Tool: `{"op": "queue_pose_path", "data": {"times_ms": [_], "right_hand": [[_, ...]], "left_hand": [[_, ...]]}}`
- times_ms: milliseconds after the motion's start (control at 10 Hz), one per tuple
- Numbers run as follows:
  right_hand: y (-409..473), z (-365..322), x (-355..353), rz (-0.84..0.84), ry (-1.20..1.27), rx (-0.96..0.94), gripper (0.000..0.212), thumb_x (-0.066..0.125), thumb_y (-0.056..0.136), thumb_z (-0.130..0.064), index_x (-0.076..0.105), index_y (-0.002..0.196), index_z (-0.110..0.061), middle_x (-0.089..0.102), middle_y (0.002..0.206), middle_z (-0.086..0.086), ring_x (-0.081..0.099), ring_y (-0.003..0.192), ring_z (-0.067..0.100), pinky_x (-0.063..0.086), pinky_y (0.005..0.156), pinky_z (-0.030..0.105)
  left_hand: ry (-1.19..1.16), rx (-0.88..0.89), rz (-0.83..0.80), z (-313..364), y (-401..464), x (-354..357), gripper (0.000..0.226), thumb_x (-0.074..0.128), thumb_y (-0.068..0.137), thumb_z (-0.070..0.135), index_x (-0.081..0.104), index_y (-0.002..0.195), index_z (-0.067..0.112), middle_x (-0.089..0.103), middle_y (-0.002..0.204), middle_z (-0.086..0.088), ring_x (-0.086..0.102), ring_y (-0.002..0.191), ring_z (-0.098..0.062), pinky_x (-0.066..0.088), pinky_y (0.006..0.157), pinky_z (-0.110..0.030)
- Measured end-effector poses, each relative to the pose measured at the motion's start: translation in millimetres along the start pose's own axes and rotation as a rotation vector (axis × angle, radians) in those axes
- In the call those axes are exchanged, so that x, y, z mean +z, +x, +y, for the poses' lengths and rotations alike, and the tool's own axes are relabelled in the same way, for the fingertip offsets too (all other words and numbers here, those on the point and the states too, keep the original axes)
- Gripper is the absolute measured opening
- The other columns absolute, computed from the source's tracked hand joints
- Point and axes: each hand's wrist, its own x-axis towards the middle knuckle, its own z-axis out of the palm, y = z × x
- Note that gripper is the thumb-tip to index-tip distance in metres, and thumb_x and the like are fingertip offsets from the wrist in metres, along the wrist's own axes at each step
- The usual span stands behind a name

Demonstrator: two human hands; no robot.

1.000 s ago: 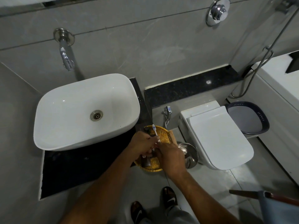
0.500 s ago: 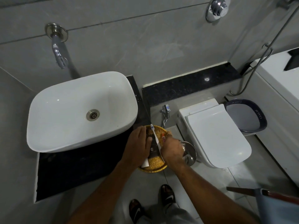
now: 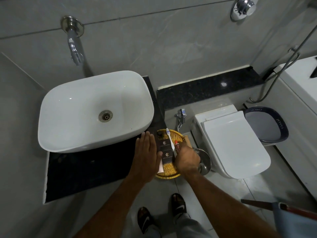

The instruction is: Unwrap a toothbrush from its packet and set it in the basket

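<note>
Now right hand point(image 3: 187, 160) fingers grip toothbrush point(image 3: 171, 141) over basket point(image 3: 169, 175); left hand point(image 3: 145, 158) flat, released

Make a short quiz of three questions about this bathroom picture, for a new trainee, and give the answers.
1. True or false: the toothbrush lies in the basket with its bristle end toward the wall.
2. Which hand is open and flat, holding nothing? A) left hand B) right hand
3. Name the dark flat items lying in the basket beside the toothbrush.

Key
1. True.
2. A. The left hand is spread flat at the basket's left edge; the right hand is curled over the toothbrush handle and a small red tube.
3. Two dark boxes with a light logo.
</note>
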Motion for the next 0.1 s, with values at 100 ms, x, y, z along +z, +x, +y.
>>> {"op": "queue_pose_path", "data": {"times_ms": [100], "right_hand": [[6.7, -8.6, -18.6, 0.146, 0.099, -0.129, 0.013, 0.068, 0.088, -0.023, 0.058, 0.096, -0.018, 0.07, 0.08, 0.003, 0.065, 0.064, 0.021, 0.048, 0.057, 0.029]], "left_hand": [[0.063, -0.001, 0.076, -8.4, 8.8, -12.7, 0.07, 0.038, 0.097, 0.038, 0.031, 0.146, -0.011, 0.032, 0.153, -0.035, 0.027, 0.144, -0.049, 0.022, 0.118, -0.059]]}}
